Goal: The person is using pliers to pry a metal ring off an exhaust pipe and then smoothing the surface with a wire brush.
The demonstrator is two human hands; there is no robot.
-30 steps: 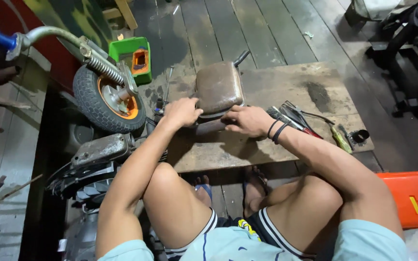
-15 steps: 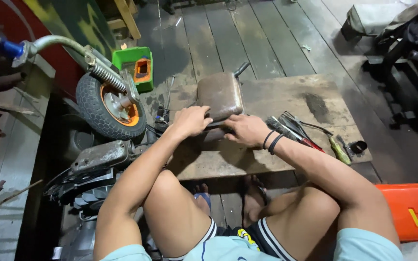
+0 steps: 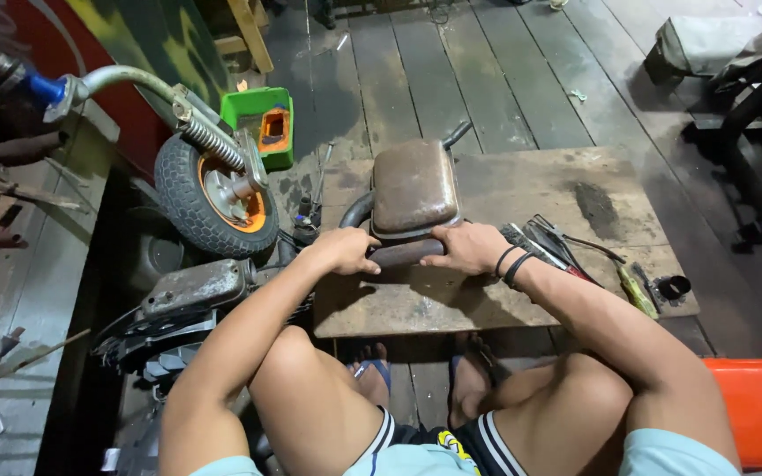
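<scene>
Both hands grip the near end of the rusty brown muffler (image 3: 414, 187), the left hand (image 3: 346, 249) and right hand (image 3: 467, 248) closed on its dark lower edge. It lies at the worktop's (image 3: 504, 181) left edge, and against a second ago the hands have closed in tighter. Hand tools (image 3: 550, 243) lie near the right edge.

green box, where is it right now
In the head view the green box sits on the plank floor at upper left, just behind the small wheel and left of the rusty muffler.
</scene>
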